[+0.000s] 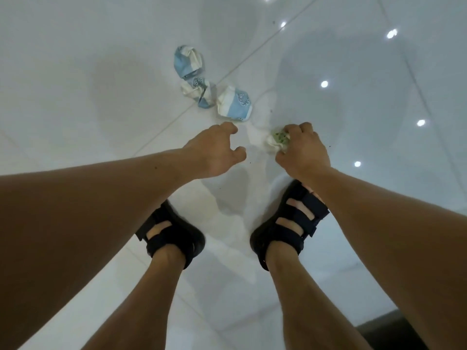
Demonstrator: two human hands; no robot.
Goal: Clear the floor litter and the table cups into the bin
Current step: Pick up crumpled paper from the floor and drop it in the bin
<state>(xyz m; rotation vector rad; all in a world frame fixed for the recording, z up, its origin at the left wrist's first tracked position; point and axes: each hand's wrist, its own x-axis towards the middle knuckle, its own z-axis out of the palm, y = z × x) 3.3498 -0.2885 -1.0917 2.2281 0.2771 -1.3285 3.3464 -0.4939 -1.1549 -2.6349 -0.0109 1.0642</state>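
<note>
Bent low over a glossy white tiled floor (pixel 88 97), both bare arms reaching down. Gripping a crumpled paper wad (pixel 277 142) in the right hand (pixel 302 151): fingers and thumb curled round it, white paper with green flecks showing at the hand's left side. Cannot tell whether lifted clear of the tiles or resting on them. Holding nothing in the left hand (pixel 217 150), fingers loosely curled with a gap between thumb and forefinger, near the right hand but apart from it.

Beyond the hands, lying on the floor, three crumpled blue-and-white paper pieces. Just past the left hand's fingertips, the nearest piece (pixel 235 104), printed with a small blue creature. Just left of it, the middle piece (pixel 198 93), touching or nearly so; cannot tell which. Behind that and close against it, the farthest piece (pixel 188 62).

A few dark crumbs (pixel 271 111) scattered on the tiles near the right hand.

Below the arms, two feet in dark strapped sandals, the left sandal (pixel 177 236) and the right sandal (pixel 290 223), standing apart on the floor, the right one partly hidden under the right forearm. Bright round light reflections (pixel 324 84) dotted over the tiles on the right. At the lower right corner, a dark strip (pixel 379 329), too little shown to identify.
</note>
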